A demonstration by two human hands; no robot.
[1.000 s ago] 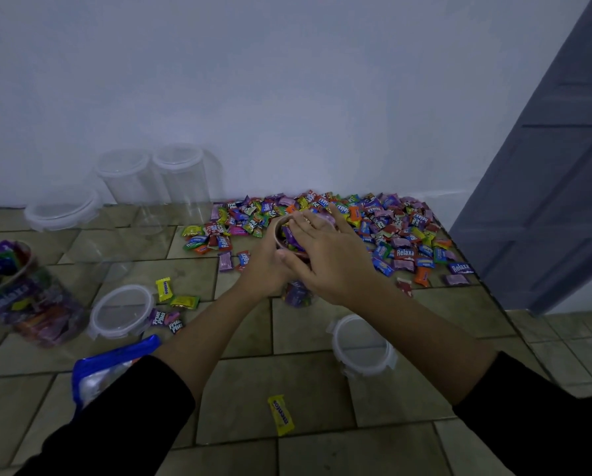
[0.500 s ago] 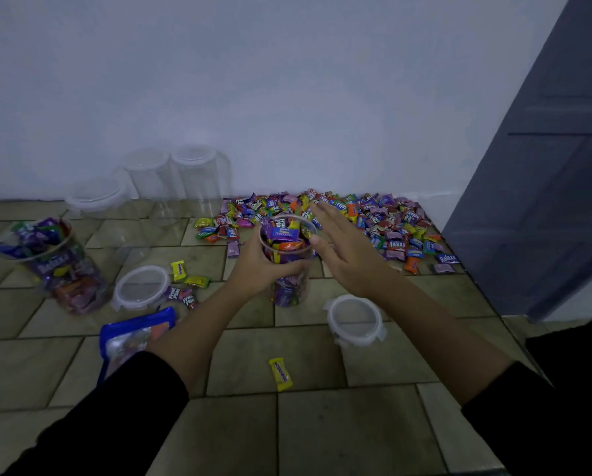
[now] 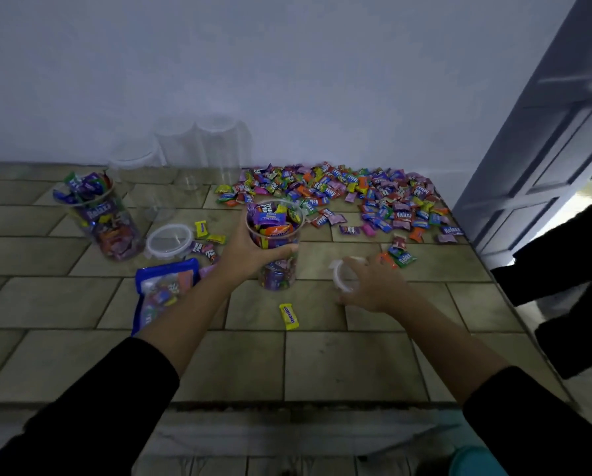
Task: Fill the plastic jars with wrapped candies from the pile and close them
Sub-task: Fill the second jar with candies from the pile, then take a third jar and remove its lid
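Observation:
A clear plastic jar [image 3: 274, 242] heaped full of wrapped candies stands upright on the tiled surface, and my left hand [image 3: 250, 249] grips its side. My right hand [image 3: 370, 286] lies over a clear round lid [image 3: 341, 274] to the jar's right, fingers spread on it; whether it grips the lid is blurred. The candy pile [image 3: 349, 197] spreads along the wall behind. A second full open jar [image 3: 104, 221] stands at the left, with another lid [image 3: 168, 240] beside it.
Several empty clear jars [image 3: 198, 156] stand against the wall at the back. A blue candy bag [image 3: 164, 290] lies by my left forearm. A yellow candy [image 3: 288, 316] lies loose in front. The tiled surface ends at the right, by a grey door [image 3: 541, 139].
My right hand left the jar's mouth and swung down to the right onto the lid. My left hand kept its grip on the jar.

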